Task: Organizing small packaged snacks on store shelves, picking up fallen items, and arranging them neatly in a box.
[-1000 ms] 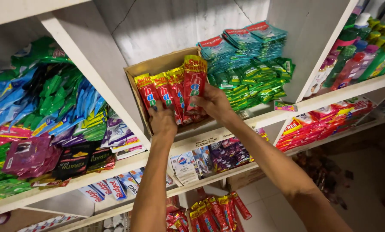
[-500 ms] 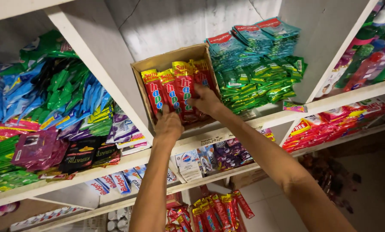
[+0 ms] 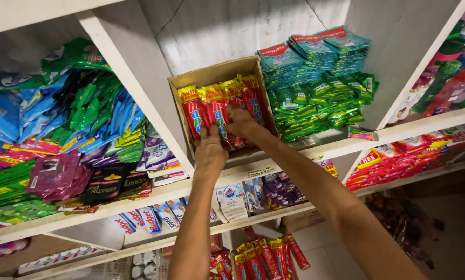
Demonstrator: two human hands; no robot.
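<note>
Both my arms reach up to a white shelf. My left hand (image 3: 210, 150) and my right hand (image 3: 241, 123) grip a bunch of red and yellow sachets (image 3: 222, 106) standing upright in a brown cardboard box (image 3: 212, 75). The box sits in the middle shelf compartment, between a slanted white divider (image 3: 139, 78) and stacks of green and teal sachets (image 3: 320, 88). The lower ends of the red sachets are hidden behind my hands.
Blue, green, purple and black sachets (image 3: 77, 140) fill the left compartment. Bottles (image 3: 450, 78) stand at the far right. Red packets (image 3: 414, 155) lie on the right lower shelf. More red sachets (image 3: 263, 254) sit below, and small packs (image 3: 253, 194) fill the shelf under the box.
The red sachets have gone deeper into the cardboard box, and both hands have followed them inward. The view shifted slightly, so the shelf appears further right.
</note>
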